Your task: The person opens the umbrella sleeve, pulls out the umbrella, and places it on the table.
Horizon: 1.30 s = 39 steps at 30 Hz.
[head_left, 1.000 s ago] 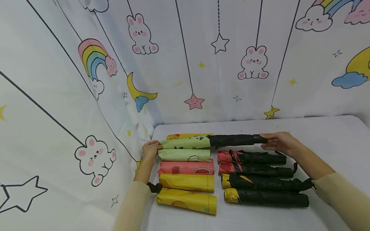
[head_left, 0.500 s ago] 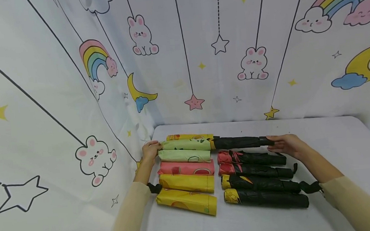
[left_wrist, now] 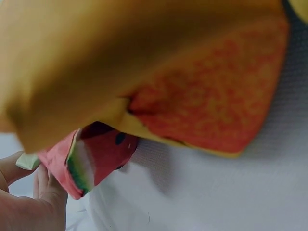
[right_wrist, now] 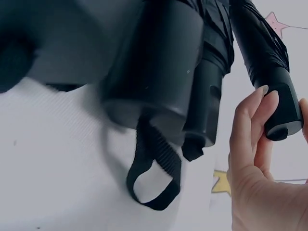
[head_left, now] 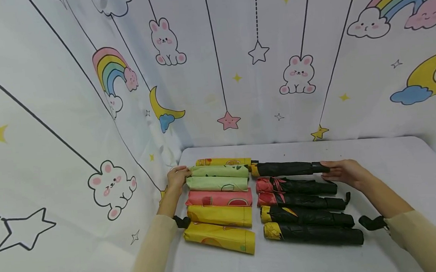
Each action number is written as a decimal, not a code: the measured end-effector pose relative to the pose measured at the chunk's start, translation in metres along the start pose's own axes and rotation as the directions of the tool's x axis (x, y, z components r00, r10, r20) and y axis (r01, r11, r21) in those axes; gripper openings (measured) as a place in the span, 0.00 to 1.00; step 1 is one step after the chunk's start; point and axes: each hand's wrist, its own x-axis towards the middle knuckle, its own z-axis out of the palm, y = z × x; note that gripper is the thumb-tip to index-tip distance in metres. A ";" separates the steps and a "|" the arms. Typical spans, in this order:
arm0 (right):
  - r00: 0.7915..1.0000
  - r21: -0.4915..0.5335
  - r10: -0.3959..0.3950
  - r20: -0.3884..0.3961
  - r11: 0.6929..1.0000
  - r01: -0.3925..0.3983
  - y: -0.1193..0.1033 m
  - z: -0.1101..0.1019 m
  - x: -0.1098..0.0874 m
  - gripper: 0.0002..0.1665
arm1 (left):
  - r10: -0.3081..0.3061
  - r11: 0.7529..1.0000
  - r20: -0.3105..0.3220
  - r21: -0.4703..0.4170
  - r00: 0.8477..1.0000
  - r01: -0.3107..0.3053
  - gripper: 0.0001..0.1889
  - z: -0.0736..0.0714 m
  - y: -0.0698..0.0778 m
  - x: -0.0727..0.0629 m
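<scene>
In the head view my left hand point(head_left: 178, 179) pinches the left end of a light green umbrella sleeve point(head_left: 218, 171) with dark leaf shapes. My right hand point(head_left: 346, 172) holds the handle end of a folded black umbrella point(head_left: 285, 168), whose yellow-edged left end sits at the sleeve's mouth; whether its tip is still inside cannot be told. The right wrist view shows fingers and thumb around the black handle point(right_wrist: 281, 108). In the left wrist view the left hand point(left_wrist: 36, 202) has a bit of pale green fabric between its fingers, beyond a watermelon-print sleeve point(left_wrist: 91, 163).
Nearer me lie a second green sleeve point(head_left: 217, 183), a pink sleeve point(head_left: 219, 198) and yellow sleeves point(head_left: 219, 215) in a column. Several folded black umbrellas point(head_left: 312, 234) lie to their right. Behind is another yellow sleeve point(head_left: 223, 161). A printed cloth wall point(head_left: 199, 86) backs the white table.
My right hand has moved right with the black umbrella, drawing it out of the green sleeve; its yellow edge has come into view. The left hand and the sleeve stay almost still.
</scene>
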 end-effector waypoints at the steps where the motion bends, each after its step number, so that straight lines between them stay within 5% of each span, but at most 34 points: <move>1: 1.000 0.003 0.001 0.002 1.000 -0.001 0.001 -0.001 0.000 0.11 | 0.000 1.000 0.001 -0.001 1.000 0.000 0.24 0.000 0.000 0.000; 8: 1.000 -0.032 0.013 0.010 0.999 -0.013 0.007 -0.011 0.003 0.09 | -0.007 1.000 0.021 0.012 1.000 0.006 0.25 -0.001 0.001 0.002; 13: 0.999 -0.142 0.034 -0.010 0.989 -0.035 0.008 -0.014 0.005 0.07 | -0.017 1.000 0.028 0.011 0.999 0.017 0.25 0.000 0.000 0.003; 16: 0.999 -0.235 0.032 -0.030 0.971 -0.039 0.008 -0.015 0.005 0.14 | -0.017 1.000 0.034 0.003 0.999 0.017 0.24 0.000 0.000 0.004; 22: 0.995 -0.444 0.005 -0.100 0.895 -0.049 0.011 -0.017 0.005 0.37 | -0.022 0.998 0.057 -0.054 0.998 0.026 0.23 0.001 0.001 0.006; 29: 0.988 -0.657 -0.085 -0.133 0.754 -0.023 0.015 -0.015 0.001 0.41 | -0.001 0.993 0.048 -0.117 0.999 0.007 0.22 0.001 0.006 0.011; 39: 0.980 -0.718 -0.136 -0.144 0.696 -0.009 0.010 -0.007 0.000 0.36 | 0.011 0.995 0.061 -0.101 0.998 -0.004 0.22 0.002 0.013 0.008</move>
